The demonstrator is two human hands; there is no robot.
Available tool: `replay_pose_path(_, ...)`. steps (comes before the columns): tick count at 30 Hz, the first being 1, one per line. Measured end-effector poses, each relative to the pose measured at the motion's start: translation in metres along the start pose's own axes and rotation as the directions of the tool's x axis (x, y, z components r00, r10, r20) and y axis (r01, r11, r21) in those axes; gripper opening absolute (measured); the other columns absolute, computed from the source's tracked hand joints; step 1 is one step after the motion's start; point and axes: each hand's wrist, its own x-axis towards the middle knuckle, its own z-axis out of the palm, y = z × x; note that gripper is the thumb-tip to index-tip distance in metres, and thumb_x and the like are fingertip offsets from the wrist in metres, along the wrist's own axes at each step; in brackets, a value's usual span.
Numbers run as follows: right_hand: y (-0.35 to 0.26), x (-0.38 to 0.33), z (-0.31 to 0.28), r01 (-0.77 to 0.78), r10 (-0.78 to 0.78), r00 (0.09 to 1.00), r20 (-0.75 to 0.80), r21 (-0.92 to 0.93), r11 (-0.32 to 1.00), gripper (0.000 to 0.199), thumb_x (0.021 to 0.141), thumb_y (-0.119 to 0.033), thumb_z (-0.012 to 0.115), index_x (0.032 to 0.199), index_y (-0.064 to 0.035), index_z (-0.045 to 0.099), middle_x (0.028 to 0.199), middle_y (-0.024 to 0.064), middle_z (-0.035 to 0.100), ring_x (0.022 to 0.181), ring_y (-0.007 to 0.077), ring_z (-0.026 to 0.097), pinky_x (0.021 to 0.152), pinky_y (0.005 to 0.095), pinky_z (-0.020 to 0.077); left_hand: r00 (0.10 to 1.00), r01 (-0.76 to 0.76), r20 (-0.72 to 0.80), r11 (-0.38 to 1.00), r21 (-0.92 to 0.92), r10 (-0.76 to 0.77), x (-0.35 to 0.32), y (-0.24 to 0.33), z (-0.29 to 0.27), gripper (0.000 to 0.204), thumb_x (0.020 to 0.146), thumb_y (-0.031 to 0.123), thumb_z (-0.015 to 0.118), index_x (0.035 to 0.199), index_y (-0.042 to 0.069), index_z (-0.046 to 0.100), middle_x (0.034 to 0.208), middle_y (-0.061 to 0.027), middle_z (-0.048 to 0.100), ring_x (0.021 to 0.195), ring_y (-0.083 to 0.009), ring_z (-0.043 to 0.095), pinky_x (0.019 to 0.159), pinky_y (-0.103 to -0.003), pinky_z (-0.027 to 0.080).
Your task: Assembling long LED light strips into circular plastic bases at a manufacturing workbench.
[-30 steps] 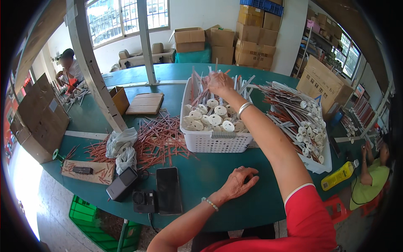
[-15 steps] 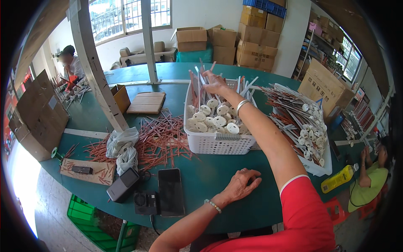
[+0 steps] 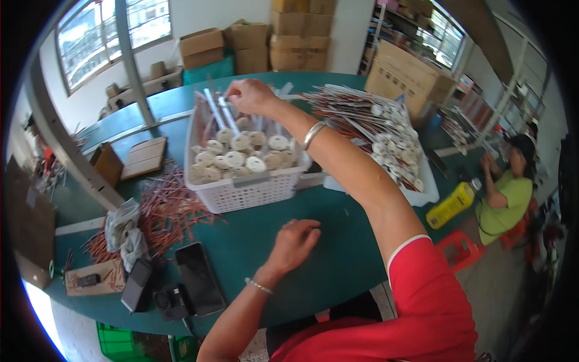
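Note:
My right hand (image 3: 250,98) reaches over a white perforated plastic basket (image 3: 247,196). Its fingers are closed around the upper end of a pale stick (image 3: 228,113), though the exact grip is partly hidden. The basket is filled with sticks that stand upright, their round white discs (image 3: 234,159) with small holes bunched at the near side. My left hand (image 3: 293,244) is low over the green tabletop in front of the basket, empty, with thumb and fingers apart.
To the right, a white tray (image 3: 422,196) is heaped with brown and white disc-ended sticks. Loose reddish sticks (image 3: 166,211), a phone (image 3: 199,279) and small black devices lie left. A yellow bottle (image 3: 451,205) lies at the right edge, near a seated person in a lime shirt (image 3: 503,208).
The view has swung right, so the basket and table appear further left. My left hand has lifted and turned somewhat. My right hand remains over the basket's far part.

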Motion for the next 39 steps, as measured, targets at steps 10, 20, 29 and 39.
replay_pose_path(10,0.079,-0.209,-0.207,-0.342,0.461,0.825,-0.326,0.362,0.867,0.009,0.093,-0.006,0.061,0.089,-0.0009,0.066,0.065,0.0008,0.062,0.049,0.0059,0.054,0.044,0.0218,0.0437,0.989,0.132,0.079,0.989,-0.066,-0.127,0.002,0.004,0.001,0.013,0.086,0.003,0.067,0.098,0.004,0.071,0.082,-0.0099,0.065,0.072,-0.0193,0.062,0.065,-0.030,0.049)
replay_pose_path(20,0.159,-0.247,-0.206,-0.399,0.336,0.894,-0.297,-0.183,0.899,0.014,0.079,-0.016,0.065,0.074,-0.0036,0.069,0.073,0.0180,0.067,0.071,0.0358,0.067,0.067,0.0426,0.0534,0.975,0.203,0.115,0.975,-0.096,-0.191,0.000,0.010,-0.004,0.013,0.088,-0.003,0.062,0.096,0.002,0.070,0.084,-0.0062,0.065,0.070,-0.0116,0.062,0.064,-0.024,0.049)
replay_pose_path(29,0.183,-0.223,-0.163,-0.579,0.594,0.796,-0.117,-0.433,0.691,0.023,0.072,-0.027,0.070,0.084,-0.0084,0.074,0.097,0.0147,0.072,0.094,0.0314,0.069,0.079,0.0419,0.0553,0.976,0.201,0.112,0.972,-0.125,-0.188,0.001,0.005,-0.006,0.013,0.087,-0.003,0.062,0.097,0.002,0.070,0.084,-0.0068,0.067,0.073,-0.0124,0.063,0.067,-0.025,0.050)
replay_pose_path(39,0.164,-0.234,-0.190,-0.767,0.727,0.637,0.257,0.312,0.561,0.021,0.071,-0.016,0.075,0.065,-0.0047,0.058,0.061,0.0019,0.052,0.048,0.0090,0.041,0.040,0.0247,0.0272,0.982,0.167,0.117,0.974,-0.154,-0.150,-0.005,0.000,-0.006,0.011,0.090,-0.002,0.061,0.098,0.000,0.069,0.085,-0.0057,0.066,0.078,-0.0112,0.063,0.071,-0.023,0.049)
